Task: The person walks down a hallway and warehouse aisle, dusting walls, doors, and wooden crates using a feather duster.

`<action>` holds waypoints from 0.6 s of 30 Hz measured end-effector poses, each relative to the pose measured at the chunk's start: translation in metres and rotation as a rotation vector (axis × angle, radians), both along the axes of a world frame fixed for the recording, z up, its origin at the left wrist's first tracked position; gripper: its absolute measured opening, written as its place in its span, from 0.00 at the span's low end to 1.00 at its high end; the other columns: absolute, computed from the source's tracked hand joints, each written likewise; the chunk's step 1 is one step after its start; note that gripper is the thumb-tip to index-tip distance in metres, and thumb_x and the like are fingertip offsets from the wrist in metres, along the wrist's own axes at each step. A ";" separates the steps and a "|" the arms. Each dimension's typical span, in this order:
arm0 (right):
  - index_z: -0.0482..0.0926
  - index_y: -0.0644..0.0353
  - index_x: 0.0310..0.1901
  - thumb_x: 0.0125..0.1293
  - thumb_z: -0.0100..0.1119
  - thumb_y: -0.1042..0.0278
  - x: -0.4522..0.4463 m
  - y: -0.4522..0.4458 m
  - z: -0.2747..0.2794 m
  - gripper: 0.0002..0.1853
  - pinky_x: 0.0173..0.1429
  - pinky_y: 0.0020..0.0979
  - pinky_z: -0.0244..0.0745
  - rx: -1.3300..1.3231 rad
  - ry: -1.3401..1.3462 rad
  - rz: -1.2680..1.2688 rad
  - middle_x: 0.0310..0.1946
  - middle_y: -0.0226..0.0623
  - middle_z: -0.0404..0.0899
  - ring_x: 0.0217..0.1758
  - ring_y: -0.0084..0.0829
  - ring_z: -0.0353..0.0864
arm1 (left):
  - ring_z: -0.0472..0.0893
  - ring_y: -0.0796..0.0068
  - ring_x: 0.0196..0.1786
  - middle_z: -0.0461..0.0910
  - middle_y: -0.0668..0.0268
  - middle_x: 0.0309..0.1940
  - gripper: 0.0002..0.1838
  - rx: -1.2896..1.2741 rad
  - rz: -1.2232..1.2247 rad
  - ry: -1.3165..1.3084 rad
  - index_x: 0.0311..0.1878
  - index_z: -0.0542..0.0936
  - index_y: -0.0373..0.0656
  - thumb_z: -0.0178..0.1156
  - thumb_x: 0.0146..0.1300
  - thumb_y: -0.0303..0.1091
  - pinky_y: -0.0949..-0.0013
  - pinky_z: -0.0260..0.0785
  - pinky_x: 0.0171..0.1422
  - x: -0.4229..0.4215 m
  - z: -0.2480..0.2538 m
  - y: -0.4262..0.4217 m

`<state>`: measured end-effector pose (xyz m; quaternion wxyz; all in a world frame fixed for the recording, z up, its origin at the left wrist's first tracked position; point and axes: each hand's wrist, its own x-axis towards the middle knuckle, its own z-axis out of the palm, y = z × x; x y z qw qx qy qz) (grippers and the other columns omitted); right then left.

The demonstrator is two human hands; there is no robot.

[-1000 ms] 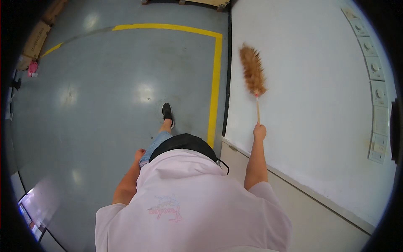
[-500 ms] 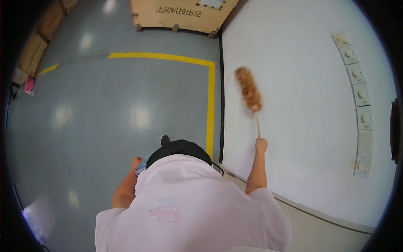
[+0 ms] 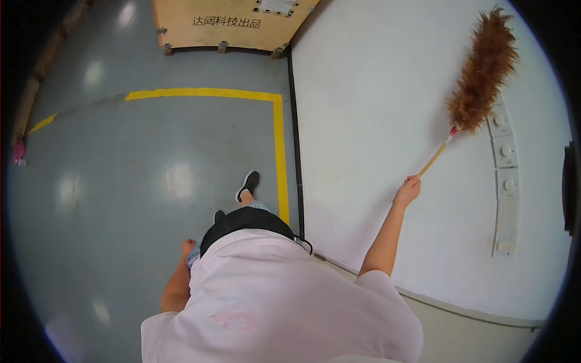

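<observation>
Feather duster [image 3: 484, 69] held up at the white wall [image 3: 363, 121] by the right hand [image 3: 408, 190]

The thin handle [image 3: 433, 158] of the feather duster is grasped near its lower end by the right hand, with the arm stretched out to the right. The duster is tilted, its brown feathers pointed to the far right, and the upper end of a row of wall dials [image 3: 507, 150] is partly covered by them in the view. Whether the wall is touched by the feathers cannot be told. The left hand [image 3: 189, 247] is lowered beside the denim shorts [image 3: 193, 256]; whether it is clenched or relaxed cannot be made out.

The grey floor [image 3: 151, 133] is marked with yellow tape [image 3: 279, 151], near whose right-hand strip a black shoe [image 3: 248, 186] is placed. At the far side, a wooden crate [image 3: 227, 36] is seen close to the wall.
</observation>
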<state>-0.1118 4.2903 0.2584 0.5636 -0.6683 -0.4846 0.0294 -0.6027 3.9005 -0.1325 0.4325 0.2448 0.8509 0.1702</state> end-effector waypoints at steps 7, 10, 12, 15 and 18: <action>0.66 0.63 0.19 0.59 0.36 0.59 0.005 0.063 -0.092 0.18 0.25 0.29 0.61 -0.284 -0.168 0.046 0.14 0.37 0.67 0.19 0.30 0.65 | 0.75 0.66 0.26 0.75 0.57 0.21 0.12 0.036 0.125 -0.017 0.26 0.75 0.38 0.54 0.43 0.39 0.67 0.65 0.30 0.028 0.076 0.050; 0.68 0.64 0.19 0.59 0.36 0.57 0.026 0.091 -0.127 0.20 0.28 0.35 0.62 -0.425 -0.283 0.062 0.16 0.43 0.69 0.22 0.40 0.68 | 0.75 0.66 0.27 0.75 0.56 0.22 0.13 0.004 0.067 0.032 0.26 0.75 0.38 0.55 0.42 0.39 0.68 0.66 0.31 0.050 0.084 0.081; 0.69 0.64 0.19 0.58 0.36 0.56 -0.013 0.087 -0.152 0.21 0.29 0.38 0.62 -0.533 -0.349 0.064 0.18 0.46 0.71 0.24 0.44 0.69 | 0.75 0.66 0.27 0.76 0.56 0.23 0.13 -0.006 0.025 0.010 0.27 0.75 0.37 0.56 0.41 0.39 0.68 0.66 0.32 0.015 0.061 0.090; 0.72 0.65 0.24 0.57 0.37 0.53 -0.022 0.097 -0.197 0.21 0.33 0.40 0.63 -0.840 -0.468 0.106 0.21 0.49 0.72 0.28 0.45 0.71 | 0.75 0.64 0.27 0.75 0.55 0.23 0.13 0.004 -0.026 -0.009 0.27 0.75 0.38 0.55 0.41 0.37 0.68 0.66 0.33 -0.005 0.045 0.137; 0.74 0.68 0.26 0.54 0.40 0.51 0.001 0.108 -0.243 0.24 0.38 0.40 0.65 -1.155 -0.498 0.135 0.25 0.53 0.72 0.33 0.48 0.72 | 0.75 0.64 0.28 0.75 0.56 0.22 0.11 0.003 -0.105 0.039 0.28 0.75 0.38 0.52 0.42 0.36 0.67 0.67 0.33 0.001 0.062 0.178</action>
